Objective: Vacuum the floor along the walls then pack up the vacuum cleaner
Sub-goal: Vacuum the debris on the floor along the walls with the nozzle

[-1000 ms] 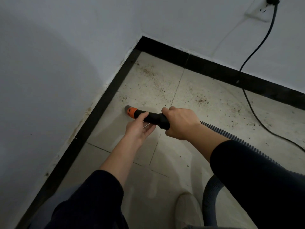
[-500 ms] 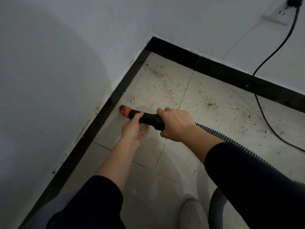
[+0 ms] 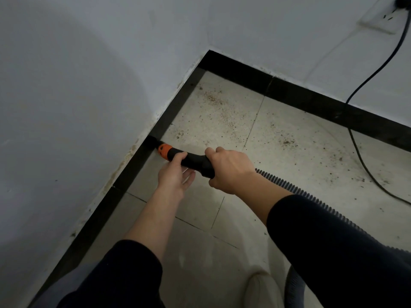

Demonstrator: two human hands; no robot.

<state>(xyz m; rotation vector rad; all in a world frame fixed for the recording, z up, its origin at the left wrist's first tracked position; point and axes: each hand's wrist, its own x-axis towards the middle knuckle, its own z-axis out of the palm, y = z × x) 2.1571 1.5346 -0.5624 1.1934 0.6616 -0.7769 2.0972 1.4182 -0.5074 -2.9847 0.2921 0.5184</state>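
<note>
Your left sleeve, right sleeve: dark, plain, ending mid-forearm. Your left hand, right hand bare; shoe pale.

There is only one camera, and it sits on the person's head. It looks forward and down into the corner where two walls meet the floor. The arms come in from the bottom edge. The left hand and right hand, holding the vacuum nozzle, are close up, in the middle. The view is wide.
</note>
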